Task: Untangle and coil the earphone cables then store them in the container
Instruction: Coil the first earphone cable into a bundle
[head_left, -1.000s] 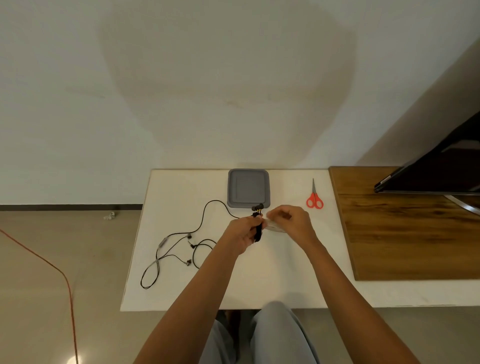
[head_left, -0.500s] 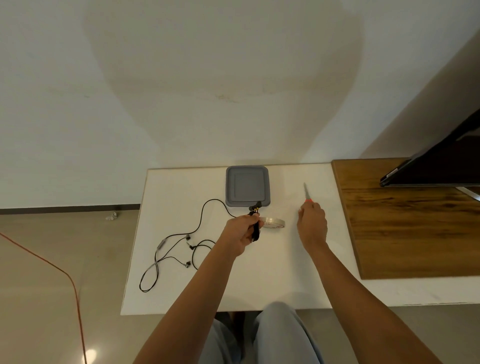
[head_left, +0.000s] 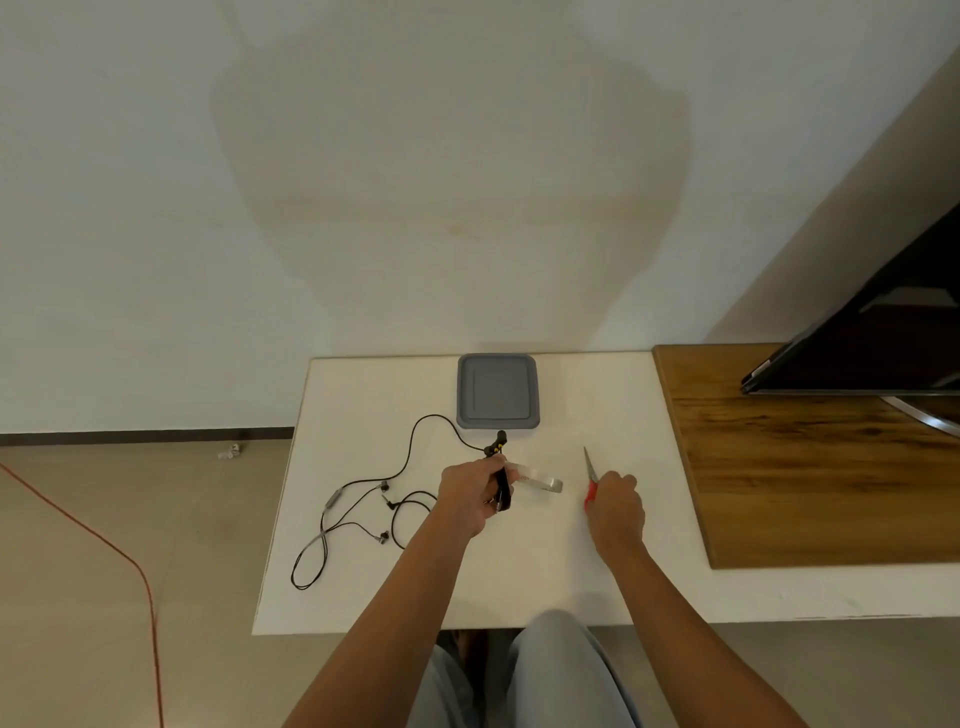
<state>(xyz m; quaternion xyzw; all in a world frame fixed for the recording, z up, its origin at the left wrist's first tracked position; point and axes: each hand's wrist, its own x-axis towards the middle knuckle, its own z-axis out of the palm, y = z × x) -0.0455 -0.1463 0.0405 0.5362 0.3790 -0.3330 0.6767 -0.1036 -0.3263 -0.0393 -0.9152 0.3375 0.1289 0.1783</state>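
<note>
Left hand (head_left: 470, 496) grips the coiled cable (head_left: 503, 488); right hand (head_left: 615, 501) closes round the scissors (head_left: 590, 470) just beside it.

arms: left forearm (head_left: 410, 597) and right forearm (head_left: 654, 597) bare to the frame edge | hands: left hand (head_left: 470, 496) and right hand (head_left: 615, 506) bare | legs: pale blue-grey trousers (head_left: 561, 670), both knees covered

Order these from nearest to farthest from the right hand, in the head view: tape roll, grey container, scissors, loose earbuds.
1. scissors, gripped in the right hand itself.
2. tape roll, just to its left.
3. grey container, farther back and left.
4. loose earbuds, far to the left.
</note>
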